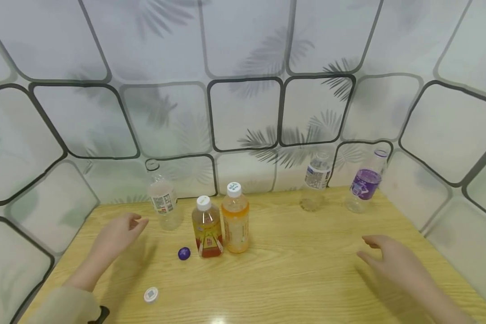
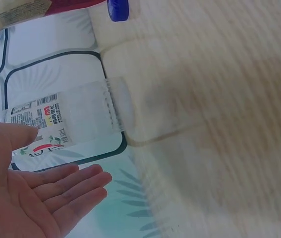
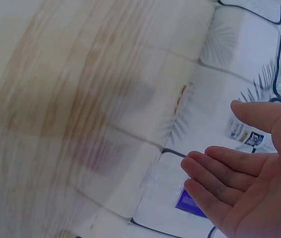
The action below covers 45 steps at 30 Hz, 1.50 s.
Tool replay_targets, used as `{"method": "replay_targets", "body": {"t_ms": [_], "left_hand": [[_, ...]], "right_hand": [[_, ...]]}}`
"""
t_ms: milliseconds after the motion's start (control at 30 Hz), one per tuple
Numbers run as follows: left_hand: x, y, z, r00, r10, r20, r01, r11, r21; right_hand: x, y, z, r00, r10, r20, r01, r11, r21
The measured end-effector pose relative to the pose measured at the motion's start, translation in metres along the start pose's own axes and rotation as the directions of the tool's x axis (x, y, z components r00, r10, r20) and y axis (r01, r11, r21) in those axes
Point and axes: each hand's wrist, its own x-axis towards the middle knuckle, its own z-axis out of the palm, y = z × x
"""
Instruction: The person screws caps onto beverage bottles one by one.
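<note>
At lower left, the left hand (image 1: 119, 234), fingers relaxed, hovers near a clear bottle (image 1: 171, 219). At lower middle stand a red-brown bottle (image 1: 208, 229) and an orange bottle (image 1: 236, 225). At right, a purple-labelled bottle (image 1: 364, 184) stands beyond the loosely spread right hand (image 1: 396, 261).

Yellow wood-grain table (image 1: 291, 270) before me. Standing: white-labelled bottle (image 1: 164, 201), eleven o'clock; amber bottle (image 1: 208, 231), eleven, nearer; orange bottle (image 1: 236, 221), twelve; blue-labelled bottle (image 1: 316, 179), one; purple-labelled bottle (image 1: 365, 184), two. Purple cap (image 1: 184, 254), white cap (image 1: 151, 295): around ten.
</note>
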Motion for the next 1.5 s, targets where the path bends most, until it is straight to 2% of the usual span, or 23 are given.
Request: {"method": "replay_targets", "body": {"t_ms": [100,200,467,733,1000,1133,1333,1500], "left_hand": [[0.003,0.003,-0.004,1.000,-0.008,0.013,0.008,1.000,0.011],[0.007,0.007,-0.007,1.000,-0.019,0.017,0.019,1.000,0.013],[0.017,0.020,-0.014,0.998,-0.055,0.011,0.055,0.998,-0.004],[0.027,0.034,-0.016,0.997,-0.080,-0.010,0.080,0.996,-0.044],[0.045,0.039,-0.021,0.993,-0.109,-0.044,0.103,0.986,-0.130],[0.052,0.040,-0.021,0.991,-0.123,-0.054,0.111,0.977,-0.181],[0.060,0.040,-0.018,0.986,-0.160,-0.057,0.136,0.944,-0.300],[0.066,0.041,-0.014,0.980,-0.183,-0.076,0.144,0.920,-0.363]], "right_hand": [[-0.002,0.007,-0.002,0.998,-0.015,-0.057,0.014,1.000,-0.019],[-0.003,0.015,-0.006,0.997,-0.020,-0.076,0.017,0.999,-0.034],[-0.003,0.035,-0.020,0.997,-0.007,-0.072,0.003,0.998,-0.055],[-0.003,0.055,-0.032,0.998,0.046,-0.039,-0.049,0.996,-0.068],[-0.006,0.064,-0.037,0.997,0.062,-0.048,-0.066,0.994,-0.085],[-0.007,0.069,-0.039,0.996,0.075,-0.037,-0.078,0.992,-0.094],[-0.007,0.075,-0.041,0.996,0.089,-0.003,-0.089,0.990,-0.106],[-0.008,0.082,-0.036,0.991,0.104,0.082,-0.096,0.991,-0.094]]}}
